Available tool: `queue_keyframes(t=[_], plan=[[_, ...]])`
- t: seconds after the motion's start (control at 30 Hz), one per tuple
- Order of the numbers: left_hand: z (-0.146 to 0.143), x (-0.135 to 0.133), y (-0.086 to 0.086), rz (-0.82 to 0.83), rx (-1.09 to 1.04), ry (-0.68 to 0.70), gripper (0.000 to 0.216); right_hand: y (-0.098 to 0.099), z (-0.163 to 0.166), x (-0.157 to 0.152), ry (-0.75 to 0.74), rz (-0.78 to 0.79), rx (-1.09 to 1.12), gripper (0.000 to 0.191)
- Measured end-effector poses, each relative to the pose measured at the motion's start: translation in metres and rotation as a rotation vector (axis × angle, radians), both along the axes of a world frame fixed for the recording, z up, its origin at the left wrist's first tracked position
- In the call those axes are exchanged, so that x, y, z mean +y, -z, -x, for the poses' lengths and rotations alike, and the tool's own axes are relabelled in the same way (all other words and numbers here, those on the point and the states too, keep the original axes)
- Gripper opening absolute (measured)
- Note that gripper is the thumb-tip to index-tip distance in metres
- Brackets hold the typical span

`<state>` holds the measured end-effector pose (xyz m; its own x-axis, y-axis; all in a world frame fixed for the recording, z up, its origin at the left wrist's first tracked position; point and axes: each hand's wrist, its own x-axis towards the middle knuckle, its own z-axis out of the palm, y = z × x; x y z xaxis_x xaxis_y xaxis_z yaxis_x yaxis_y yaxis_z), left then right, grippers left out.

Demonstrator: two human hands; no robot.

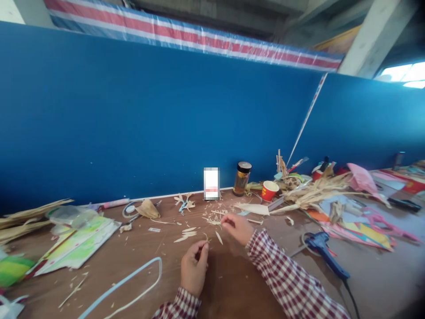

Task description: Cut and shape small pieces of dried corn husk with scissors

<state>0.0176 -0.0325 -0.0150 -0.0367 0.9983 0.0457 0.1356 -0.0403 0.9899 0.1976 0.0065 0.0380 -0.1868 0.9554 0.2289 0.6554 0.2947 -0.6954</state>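
My left hand (194, 268) is closed in a pinch above the brown table, with a thin straw-coloured strip (207, 239) showing at its fingertips. Farther forward and to the right, my right hand (238, 227) has its thumb and fingers drawn together; whether anything is between them is too small to see. Its fingertips are by a heap of fine husk scraps (214, 219). Several pale, pointed husk pieces (189, 235) lie left of the hands, and a single pointed piece (218, 238) lies between them. A small husk figure with a blue tie (183, 204) rests behind.
A dark-lidded jar (242, 179) and a red paper cup (270, 191) stand near the blue partition (159, 115). On the right are dried corn husks (318, 190), a blue glue gun (327, 254) with a cord, and pink scissors (392, 226). A painted sheet (83, 243) lies left.
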Motion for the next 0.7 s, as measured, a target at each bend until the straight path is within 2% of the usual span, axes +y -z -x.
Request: queue_keyframes(t=[0.13,0.27,0.43,0.7], plan=[[0.004,0.002,-0.001,-0.045,0.059,-0.049,0.040,-0.009,-0.059,-0.009,0.276,-0.070,-0.104,0.016],[0.005,0.002,-0.001,-0.108,0.122,-0.068,0.035,-0.014,-0.108,-0.034,0.465,-0.055,-0.275,0.016],[0.005,0.002,0.000,-0.101,0.178,-0.067,0.036,-0.014,-0.143,-0.060,0.566,0.047,-0.480,0.012],[0.007,0.002,-0.006,-0.067,0.227,-0.064,0.051,-0.014,-0.191,-0.081,0.700,0.033,-0.525,0.010]])
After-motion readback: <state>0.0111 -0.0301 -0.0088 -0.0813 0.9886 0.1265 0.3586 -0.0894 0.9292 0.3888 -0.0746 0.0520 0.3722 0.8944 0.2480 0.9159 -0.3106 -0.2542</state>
